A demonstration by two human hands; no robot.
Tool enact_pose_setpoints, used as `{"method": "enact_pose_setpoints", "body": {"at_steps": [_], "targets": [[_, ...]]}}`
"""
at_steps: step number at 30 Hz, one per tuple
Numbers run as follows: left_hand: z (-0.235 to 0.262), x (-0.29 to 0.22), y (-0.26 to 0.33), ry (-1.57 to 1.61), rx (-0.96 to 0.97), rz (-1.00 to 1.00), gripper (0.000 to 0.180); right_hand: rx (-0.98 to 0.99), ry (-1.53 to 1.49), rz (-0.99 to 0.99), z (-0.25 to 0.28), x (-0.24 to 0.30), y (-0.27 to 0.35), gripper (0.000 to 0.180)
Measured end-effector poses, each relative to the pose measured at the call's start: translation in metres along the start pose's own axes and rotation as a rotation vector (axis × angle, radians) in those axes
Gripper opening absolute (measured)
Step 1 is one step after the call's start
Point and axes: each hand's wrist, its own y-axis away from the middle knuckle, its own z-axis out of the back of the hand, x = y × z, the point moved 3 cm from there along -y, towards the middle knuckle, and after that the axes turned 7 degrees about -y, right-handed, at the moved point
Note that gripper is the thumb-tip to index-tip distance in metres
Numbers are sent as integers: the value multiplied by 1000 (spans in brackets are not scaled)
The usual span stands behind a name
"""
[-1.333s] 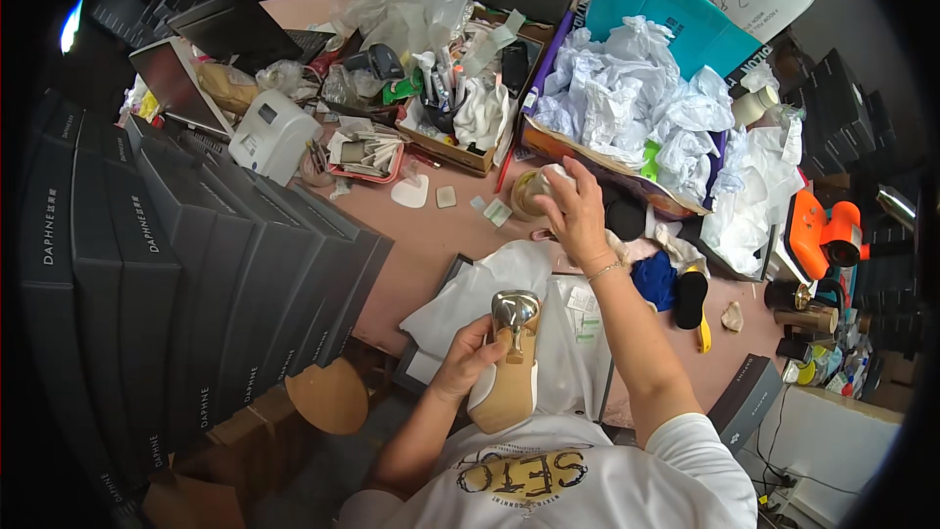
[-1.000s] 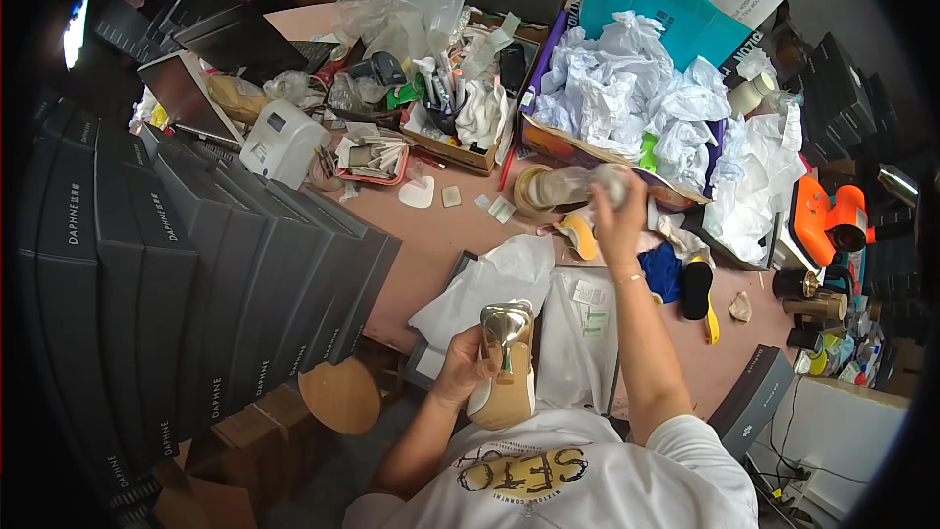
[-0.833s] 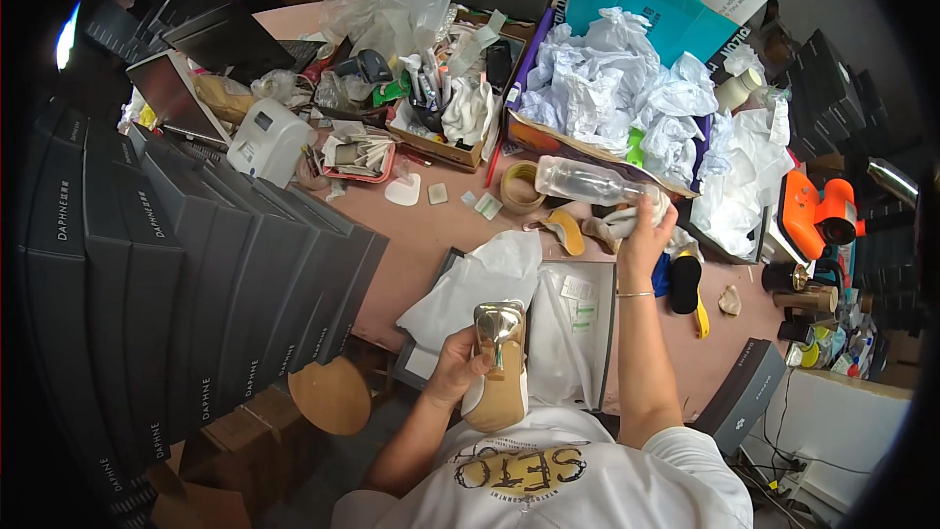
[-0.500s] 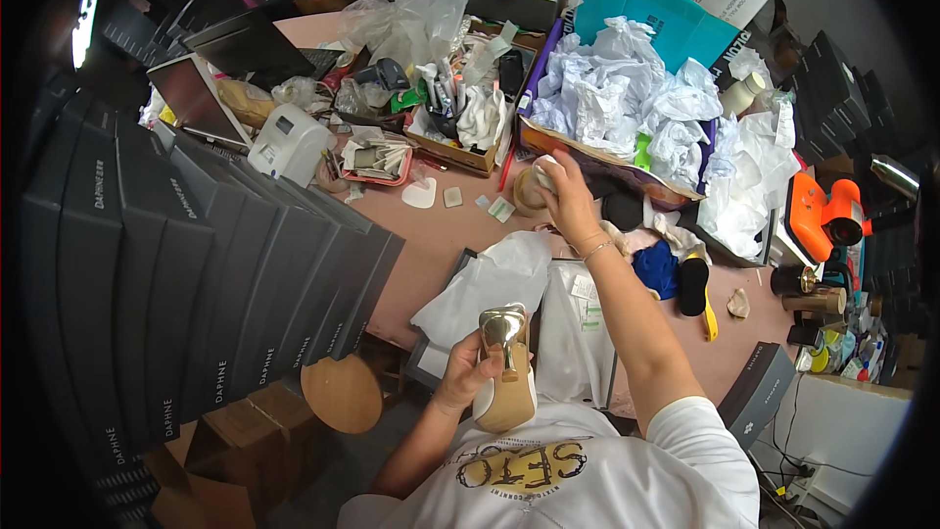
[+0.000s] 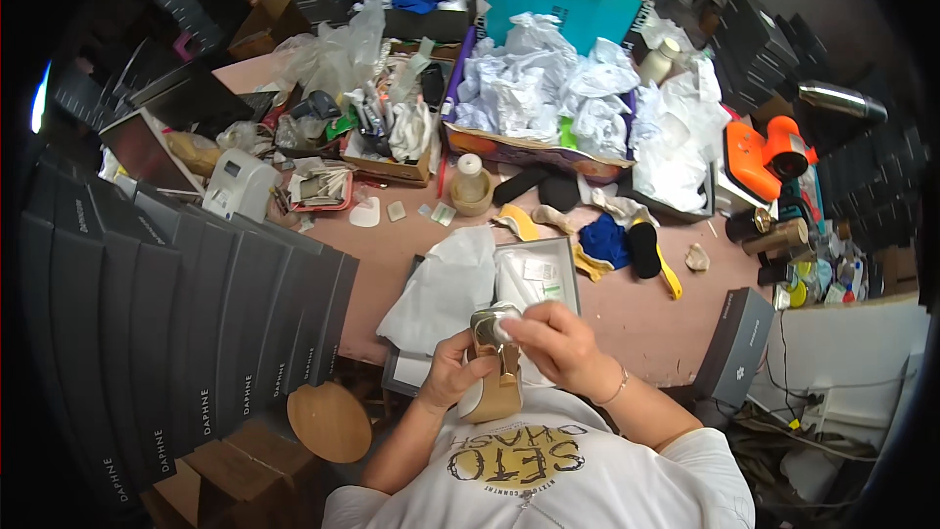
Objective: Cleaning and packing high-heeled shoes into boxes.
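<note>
Close to my chest, my left hand [image 5: 452, 372] grips a shoe [image 5: 497, 394] with shiny gold parts and a beige sole. My right hand [image 5: 568, 345] pinches a small white wad [image 5: 505, 325], perhaps cotton or cloth, against the shoe's gold end. Just beyond my hands lies a shoe box [image 5: 574, 279] with its lid off, white tissue paper [image 5: 446, 284] spread over its left side. Farther back, a bottle with a white cap [image 5: 470, 174] stands in a small tan bowl [image 5: 474, 204].
Stacked dark shoe boxes [image 5: 196, 323] rise on the left. A carton of crumpled white paper [image 5: 534, 149] stands at the back. Right of centre lie a blue cloth [image 5: 605, 240] and a black-headed brush with a yellow handle [image 5: 646, 250]. An orange device [image 5: 759, 159] sits farther right.
My right hand has come back from the bottle and bowl with the white wad and now touches the shoe. My left hand still holds the shoe. The view has shifted.
</note>
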Motion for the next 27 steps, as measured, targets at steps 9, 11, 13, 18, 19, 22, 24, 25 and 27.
{"method": "enact_pose_setpoints", "body": {"at_steps": [9,11,13,18,19,22,24,25,27], "targets": [[-17,-4,5,-247,1,41,30,-71,21,-77,11,16,18,36],[-16,-4,4,-242,9,36,29,-114,103,-104,14,7,14,37],[-18,-4,9,-270,4,17,28,-67,1,-60,10,23,23,36],[-23,0,5,-287,37,47,32,-155,119,-115,22,-2,17,27],[-23,1,6,-308,64,33,35,-167,107,-124,22,-13,12,23],[-21,0,6,-253,44,31,42,-351,-15,-219,34,-9,19,21],[-14,0,3,-127,6,76,42,-372,-37,-290,43,-15,26,19],[-11,1,1,-35,6,57,39,-359,-47,-303,44,-16,28,18],[-11,-3,-1,92,-2,31,38,-349,-97,-299,37,-9,26,21]]}}
